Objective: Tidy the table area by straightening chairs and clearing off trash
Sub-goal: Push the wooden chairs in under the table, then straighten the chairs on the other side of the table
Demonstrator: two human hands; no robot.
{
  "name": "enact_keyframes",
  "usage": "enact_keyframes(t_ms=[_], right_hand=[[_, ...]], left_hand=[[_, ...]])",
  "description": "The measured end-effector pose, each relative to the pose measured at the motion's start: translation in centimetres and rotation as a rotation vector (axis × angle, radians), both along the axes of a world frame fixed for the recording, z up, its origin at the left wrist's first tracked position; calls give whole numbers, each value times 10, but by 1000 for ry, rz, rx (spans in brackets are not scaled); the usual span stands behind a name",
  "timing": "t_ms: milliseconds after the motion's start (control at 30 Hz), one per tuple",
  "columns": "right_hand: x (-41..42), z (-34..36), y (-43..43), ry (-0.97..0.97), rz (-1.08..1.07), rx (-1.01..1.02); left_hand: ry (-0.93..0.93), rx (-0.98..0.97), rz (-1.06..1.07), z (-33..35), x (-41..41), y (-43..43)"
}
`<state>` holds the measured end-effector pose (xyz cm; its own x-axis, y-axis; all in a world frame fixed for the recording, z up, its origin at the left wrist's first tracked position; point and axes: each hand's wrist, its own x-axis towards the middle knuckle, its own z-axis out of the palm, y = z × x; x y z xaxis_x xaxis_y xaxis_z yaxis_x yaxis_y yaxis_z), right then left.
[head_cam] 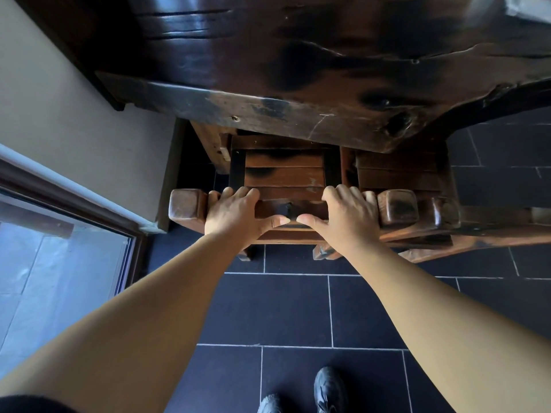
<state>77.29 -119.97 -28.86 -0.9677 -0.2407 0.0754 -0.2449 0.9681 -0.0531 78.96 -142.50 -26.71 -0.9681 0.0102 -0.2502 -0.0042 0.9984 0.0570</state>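
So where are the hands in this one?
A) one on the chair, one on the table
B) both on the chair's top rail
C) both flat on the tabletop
B: left hand and right hand both grip the top rail of the chair.

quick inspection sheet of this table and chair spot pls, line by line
surface: dark wooden table, glossy knotted top; a pale object at its far right corner is cut off, so I cannot tell what it is
job's things: chair, seat partly under the table; second chair close beside it on the right; no trash seen
clutter: nothing seen
grips: left hand and right hand both curl over the chair's top rail, thumbs close but apart
cables: nothing seen
surroundings: dark tiled floor, pale wall, glass door on the left, shoes below
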Motion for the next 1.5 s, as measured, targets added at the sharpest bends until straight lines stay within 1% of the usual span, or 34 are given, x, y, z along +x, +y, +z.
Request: enact_keyframes(t_ms=[167, 267, 333, 433, 567, 667, 800, 933, 1033, 1233, 1367, 1500], right_hand=[[3, 5, 0, -43, 17, 32], [7, 11, 6, -130, 57, -14], [16, 17, 8, -195, 81, 1], [38, 35, 5, -291, 96, 24], [66, 76, 5, -368, 55, -54], [87, 112, 10, -377, 26, -103], [126, 163, 19, -401, -5, -135], [177, 201, 27, -359, -4, -132], [207, 220, 34, -324, -21, -165], [239, 253, 80, -266, -122, -187], [248, 262, 130, -240, -211, -194], [249, 256, 189, -290, -315, -207]], left_hand=[[-48, 14, 36, 4, 0, 1], [-72, 31, 85, 8, 3, 6], [-53, 50, 106, 12, 13, 11], [-47, 141, 79, 27, 32, 18], [-43, 202, 11, 65, 60, 21], [-51, 238, 20, 96, 86, 25], [-52, 232, -14, 132, 126, 30], [-19, 245, -71, 167, 166, 42], [-21, 251, -101, 189, 181, 64], [81, 285, -242, 215, 189, 117], [58, 283, -320, 222, 183, 161], [27, 237, -381, 224, 174, 217]])
